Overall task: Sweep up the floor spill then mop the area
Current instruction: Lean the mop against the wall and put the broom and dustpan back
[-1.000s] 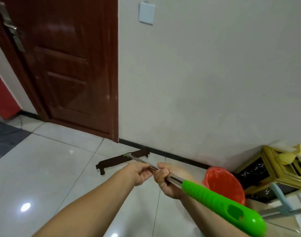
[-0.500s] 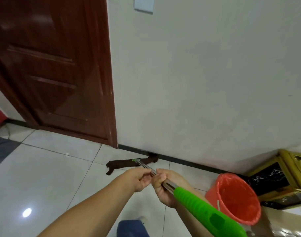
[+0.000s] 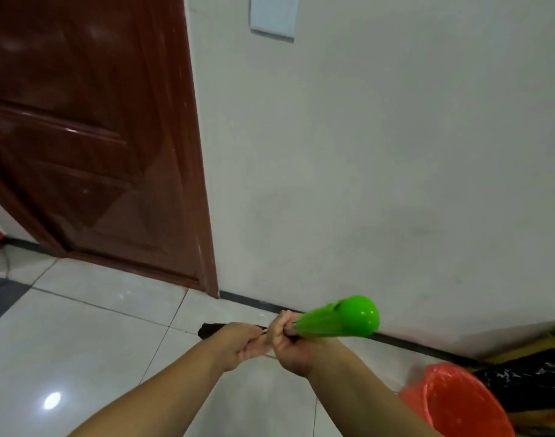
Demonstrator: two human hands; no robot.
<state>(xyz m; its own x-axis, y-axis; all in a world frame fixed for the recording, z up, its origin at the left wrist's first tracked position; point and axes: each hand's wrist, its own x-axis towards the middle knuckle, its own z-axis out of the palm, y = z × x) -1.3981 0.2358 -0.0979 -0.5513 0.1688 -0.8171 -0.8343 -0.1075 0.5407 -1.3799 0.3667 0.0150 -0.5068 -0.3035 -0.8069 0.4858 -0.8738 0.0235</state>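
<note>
Directly ahead of my right hand (image 3: 289, 343), the mop (image 3: 339, 323) runs away from me: its green grip points back toward my face, and its dark head (image 3: 211, 330) lies on the floor (image 3: 90, 345) just beyond my left hand (image 3: 241, 345), close to the wall's dark skirting (image 3: 254, 302). My right hand is clenched around the shaft where the green grip ends. My left hand sits just forward of it, fingers curled at the shaft; I cannot tell how firmly it grasps. I judge the shaft stiff and light, the head soft and draggy on glossy tile. Holding with hands spaced apart would give better leverage. To my left, open tile offers free stroke room. Beyond the head, wall and door (image 3: 90, 137) limit travel. Behind and to the right of my right hand, an orange bucket (image 3: 459, 405) crowds the backswing.
</note>
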